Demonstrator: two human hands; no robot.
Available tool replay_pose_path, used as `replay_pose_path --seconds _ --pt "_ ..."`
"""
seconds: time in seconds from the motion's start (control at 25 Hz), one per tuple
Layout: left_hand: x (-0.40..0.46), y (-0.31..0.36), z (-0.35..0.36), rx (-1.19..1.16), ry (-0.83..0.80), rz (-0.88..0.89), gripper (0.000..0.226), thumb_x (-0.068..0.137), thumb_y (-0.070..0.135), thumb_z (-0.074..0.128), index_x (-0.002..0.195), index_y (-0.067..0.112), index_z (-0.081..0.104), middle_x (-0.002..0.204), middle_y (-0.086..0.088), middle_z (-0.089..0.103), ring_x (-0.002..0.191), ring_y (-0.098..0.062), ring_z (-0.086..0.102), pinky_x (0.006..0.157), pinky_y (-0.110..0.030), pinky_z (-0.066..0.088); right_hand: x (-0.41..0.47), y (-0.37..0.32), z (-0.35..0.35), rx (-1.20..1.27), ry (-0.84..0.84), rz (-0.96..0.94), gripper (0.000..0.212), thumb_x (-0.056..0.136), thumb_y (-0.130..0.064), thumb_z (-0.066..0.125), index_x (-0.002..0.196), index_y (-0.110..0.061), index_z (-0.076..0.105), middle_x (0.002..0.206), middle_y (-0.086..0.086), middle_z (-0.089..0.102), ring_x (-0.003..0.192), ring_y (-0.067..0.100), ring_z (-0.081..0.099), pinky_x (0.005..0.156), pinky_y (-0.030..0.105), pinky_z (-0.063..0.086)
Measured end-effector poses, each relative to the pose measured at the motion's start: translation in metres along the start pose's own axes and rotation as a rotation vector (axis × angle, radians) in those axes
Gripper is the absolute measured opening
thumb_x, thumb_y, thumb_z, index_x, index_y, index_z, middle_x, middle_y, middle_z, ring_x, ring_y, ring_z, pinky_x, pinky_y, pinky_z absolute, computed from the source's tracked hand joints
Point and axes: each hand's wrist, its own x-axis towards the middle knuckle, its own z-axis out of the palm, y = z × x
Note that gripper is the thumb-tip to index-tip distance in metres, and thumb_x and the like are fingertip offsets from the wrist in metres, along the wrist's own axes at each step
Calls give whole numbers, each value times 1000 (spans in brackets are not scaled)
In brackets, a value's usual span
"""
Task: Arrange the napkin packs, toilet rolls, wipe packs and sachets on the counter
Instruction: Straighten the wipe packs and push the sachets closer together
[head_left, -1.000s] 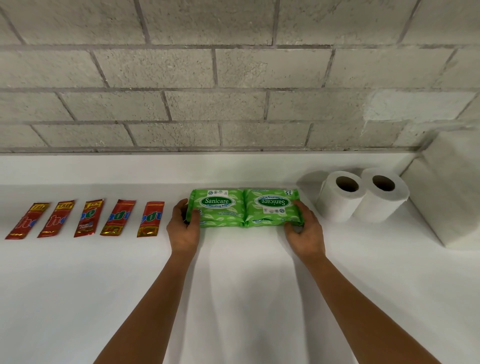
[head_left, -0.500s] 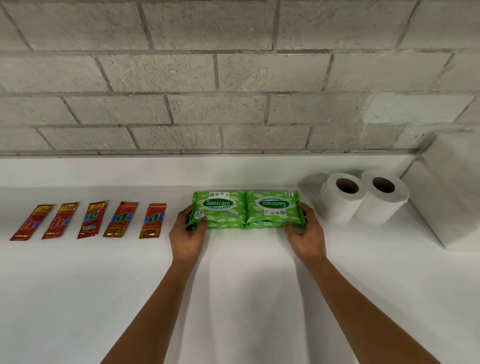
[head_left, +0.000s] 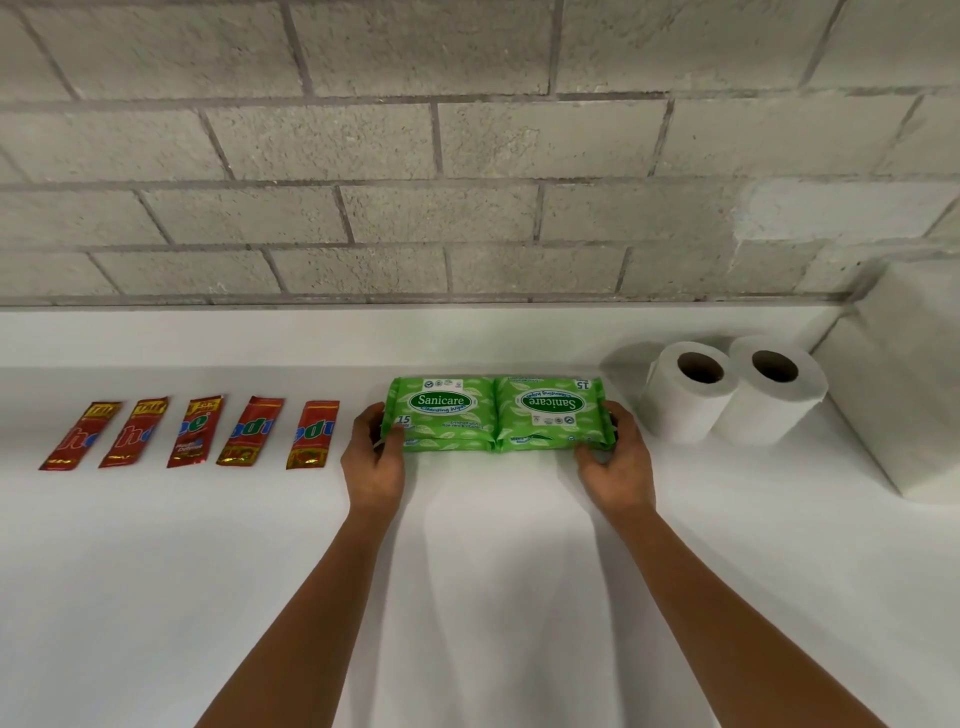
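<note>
Green Sanicare wipe packs lie side by side on the white counter (head_left: 467, 597), stacked two high. My left hand (head_left: 375, 457) grips the outer end of the left wipe packs (head_left: 441, 413). My right hand (head_left: 615, 460) grips the outer end of the right wipe packs (head_left: 548, 413), whose label reads upside down. To the left lies a row of several red sachets (head_left: 195, 434). Two white toilet rolls (head_left: 732, 389) stand right of the wipes. White napkin packs (head_left: 904, 395) sit at the far right.
A grey block wall (head_left: 467, 156) rises behind a low white ledge (head_left: 363, 335) at the back of the counter. The counter's near part shows only my forearms.
Both hands have stayed on the ends of the wipe packs, pressing them a little closer together and squarer. The view has shifted slightly.
</note>
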Motion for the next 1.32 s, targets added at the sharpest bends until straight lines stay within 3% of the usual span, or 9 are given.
replay_pose_path --seconds 0.08,0.2,0.48,0.8,0.92,1.0,1.12,1.2,1.32 --pt "-1 1 0 18 -2 3 33 91 7 54 124 2 51 107 -4 59 100 -18 57 78 -10 47 0 1 0 2 -2 -4 60 67 -30 55 126 -18 46 119 9 60 104 28 60 93 44 49" --pt "-3 4 1 18 0 -18 34 91 8 55 123 3 50 106 -5 60 99 -19 58 86 -24 45 -1 1 0 19 0 -4 61 68 -29 55 127 -18 45 121 10 57 104 29 59 93 46 49" --pt "-6 10 3 131 15 24 34 90 9 56 123 3 51 104 -3 59 94 -17 56 80 -18 44 3 5 0 -5 30 -37 54 76 -10 63 126 -13 45 121 14 53 100 34 58 90 46 50" --pt "-1 -3 1 94 0 26 42 88 9 59 127 6 47 113 -7 55 104 -21 56 85 -29 47 -1 3 -1 -29 66 -36 57 76 -8 62 129 -14 43 126 14 49 105 31 57 93 42 48" --pt "-4 -9 -2 75 43 22 45 85 4 59 129 5 46 119 -7 49 102 -18 50 76 -26 48 -7 2 -4 0 146 -5 61 75 -15 61 132 -15 39 128 12 46 103 26 53 92 44 49" --pt "-10 -15 -9 9 -14 23 39 84 -2 57 122 5 51 117 -12 54 97 -19 53 68 -16 47 -19 -3 -4 18 255 17 64 71 -23 56 132 -13 39 127 13 44 97 20 47 86 41 48" --pt "-18 -20 -39 9 -194 106 35 83 -7 56 115 7 54 111 -6 55 90 -16 56 62 -6 46 -60 -19 14 3 417 -13 59 71 -21 52 128 -8 43 124 17 46 95 17 44 81 38 45" --pt "-18 -19 -67 38 -303 147 35 83 -9 54 113 9 57 110 -2 53 89 -10 55 61 -4 44 -93 -40 41 -4 446 -19 53 72 -19 50 125 -8 46 122 15 47 95 15 45 76 32 40" --pt "-11 -15 -116 66 -396 143 30 83 -8 53 106 11 60 107 -2 56 87 -13 56 59 -4 45 -134 -74 91 13 408 -54 48 73 -17 50 121 -9 50 115 4 47 95 15 46 74 30 39"
